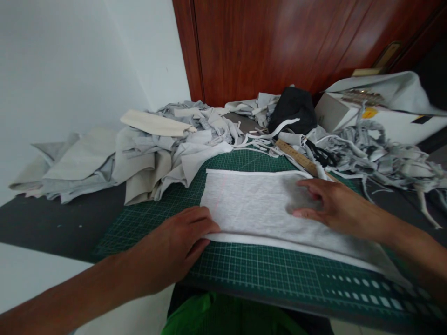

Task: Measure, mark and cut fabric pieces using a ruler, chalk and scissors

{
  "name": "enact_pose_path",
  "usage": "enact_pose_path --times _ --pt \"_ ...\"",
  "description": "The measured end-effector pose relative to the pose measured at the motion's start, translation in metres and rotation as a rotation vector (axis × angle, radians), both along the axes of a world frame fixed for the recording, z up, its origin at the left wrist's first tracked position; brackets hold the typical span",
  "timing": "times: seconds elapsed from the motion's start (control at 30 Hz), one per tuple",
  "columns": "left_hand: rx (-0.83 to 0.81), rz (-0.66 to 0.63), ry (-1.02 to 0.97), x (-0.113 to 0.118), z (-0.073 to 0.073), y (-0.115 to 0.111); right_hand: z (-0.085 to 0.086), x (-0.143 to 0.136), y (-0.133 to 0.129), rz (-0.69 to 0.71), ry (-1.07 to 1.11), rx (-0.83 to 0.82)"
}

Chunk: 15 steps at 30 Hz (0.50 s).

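A light grey piece of fabric (251,200) lies flat across the green cutting mat (272,265), with paler strips along its far and near long edges. My left hand (192,232) is at the fabric's near left corner, its fingers closed together on the edge there. Over the right part of the fabric, my right hand (324,200) hovers or rests lightly with thumb and fingers apart; nothing is between them. Just beyond that hand, a wooden ruler (296,157) lies at a slant, partly covered by white strips.
Piled fabric pieces (146,149) cover the far left of the table. At the back are a black bag or cloth (293,111) and a white box (335,111). A tangle of grey scraps (377,149) lies at right. A wooden door (265,51) stands behind.
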<state>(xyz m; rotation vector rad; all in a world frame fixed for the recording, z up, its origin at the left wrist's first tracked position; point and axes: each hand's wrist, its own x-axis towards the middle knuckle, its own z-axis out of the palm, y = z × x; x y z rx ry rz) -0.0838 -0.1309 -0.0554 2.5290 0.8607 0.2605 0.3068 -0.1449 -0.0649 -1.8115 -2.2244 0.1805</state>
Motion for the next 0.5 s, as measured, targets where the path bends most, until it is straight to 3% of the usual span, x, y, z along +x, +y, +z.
enact_pose_path --times 0.07,0.13,0.27,0.4,0.5 --pt "-0.027 -0.013 -0.004 0.003 0.005 0.000 0.004 -0.019 -0.012 0.047 0.045 -0.028" --pt "-0.056 -0.029 -0.010 0.008 0.011 0.005 0.008 -0.043 -0.024 0.188 0.073 -0.060" --pt "0.049 -0.053 -0.098 0.026 0.017 0.036 0.012 -0.083 -0.040 0.377 0.096 -0.203" --pt "0.095 -0.052 -0.193 0.055 0.003 0.073 0.013 -0.095 -0.049 0.405 0.118 -0.235" --pt "0.043 -0.059 -0.196 0.079 -0.011 0.085 0.014 -0.097 -0.058 0.418 0.111 -0.223"
